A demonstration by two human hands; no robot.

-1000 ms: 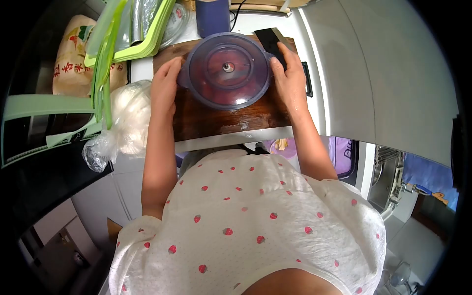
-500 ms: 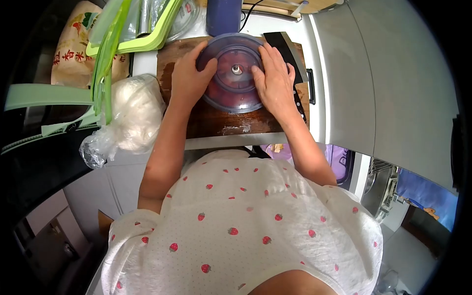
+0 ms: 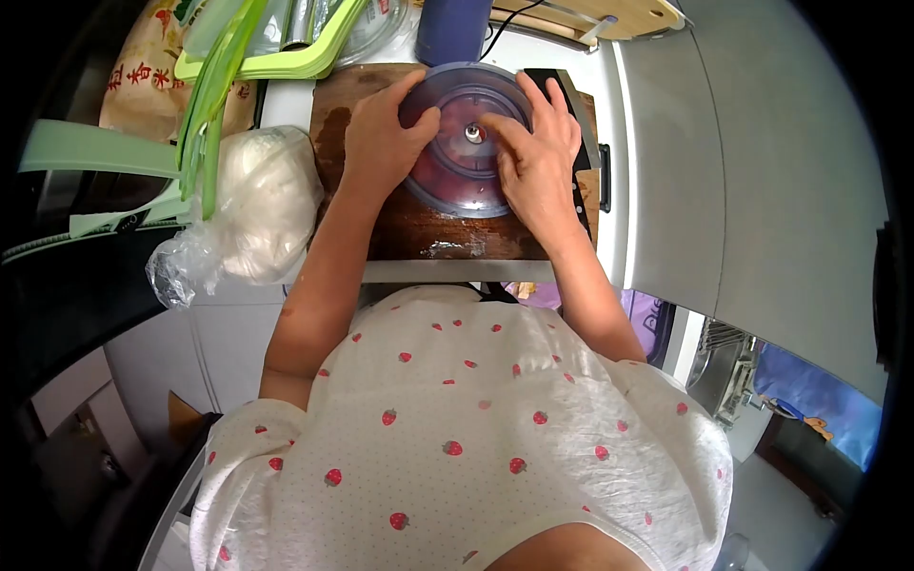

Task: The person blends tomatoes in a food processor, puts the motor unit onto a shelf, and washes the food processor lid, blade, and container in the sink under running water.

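The right hand [image 3: 540, 157] hides part of the lid [image 3: 459, 160] and the knife [image 3: 584, 119].

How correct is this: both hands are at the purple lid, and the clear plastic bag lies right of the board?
Only the side is wrong: the head view shows the clear plastic bag left of the board. The left hand and right hand are at the purple lid.

A round, lidded bowl [image 3: 455, 190] sits upright between the left hand [image 3: 386, 138] and right hand [image 3: 543, 162], both at its rim. Its purplish, see-through lid lies flat, ringed with circles, reddish contents showing beneath; the small metal knob [image 3: 473, 134] at its centre is just beside the right fingertips.
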